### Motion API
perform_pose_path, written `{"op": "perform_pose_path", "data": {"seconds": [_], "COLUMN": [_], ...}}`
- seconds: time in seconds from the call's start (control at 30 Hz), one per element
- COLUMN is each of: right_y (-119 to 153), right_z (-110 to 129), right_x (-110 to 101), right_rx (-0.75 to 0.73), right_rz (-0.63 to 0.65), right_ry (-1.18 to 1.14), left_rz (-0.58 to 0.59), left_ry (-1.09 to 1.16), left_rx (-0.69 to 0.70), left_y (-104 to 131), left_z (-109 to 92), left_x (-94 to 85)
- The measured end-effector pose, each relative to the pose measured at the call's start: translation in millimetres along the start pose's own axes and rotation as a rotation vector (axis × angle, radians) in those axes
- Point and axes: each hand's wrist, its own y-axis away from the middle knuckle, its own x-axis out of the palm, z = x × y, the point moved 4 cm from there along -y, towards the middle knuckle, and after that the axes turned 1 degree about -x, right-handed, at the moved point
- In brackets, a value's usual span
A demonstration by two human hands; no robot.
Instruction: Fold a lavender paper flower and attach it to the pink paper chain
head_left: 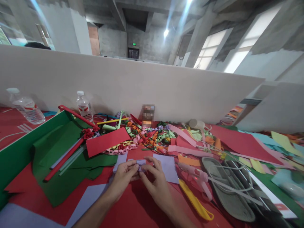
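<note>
Both hands meet over the red tabletop [133, 202] at the front centre. My left hand [124, 174] pinches a small piece of purple paper [141, 162] between thumb and fingers. On its other side, my right hand [154, 175] grips the same piece with thumb and forefinger, the other fingers bent above. The piece looks folded or rolled where the fingertips press it; its exact shape is partly hidden. Flat purple paper [169, 167] lies just behind and to the right of my right hand. Another purple sheet [89, 198] is by my left forearm.
At the right are a pink glue gun [194, 172], a yellow utility knife [194, 201] and a grey tray [223, 190]. Paper chains [152, 136] pile up behind my hands. Green paper [64, 171] lies left, two water bottles [84, 106] stand behind, and a white partition [118, 82] closes the back.
</note>
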Motion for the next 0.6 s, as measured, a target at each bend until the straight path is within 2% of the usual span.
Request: {"op": "perform_pose_path", "data": {"seconds": [0.37,0.47,0.6], "right_y": [0,-2,-5], "right_z": [2,3,-7], "right_x": [-1,-4,-6], "right_rx": [0.031,0.029,0.131], "right_rz": [-0.036,-0.076,-0.158], "right_ry": [-0.081,-0.177,-0.352], "left_rz": [-0.010,-0.044,-0.088], "left_ry": [0.081,0.102,0.087], "left_rx": [-0.014,-0.015,-0.008], "left_y": [1,-1,-3], "left_z": [0,3,7], "left_x": [-3.2,-6.4,-10.6]}}
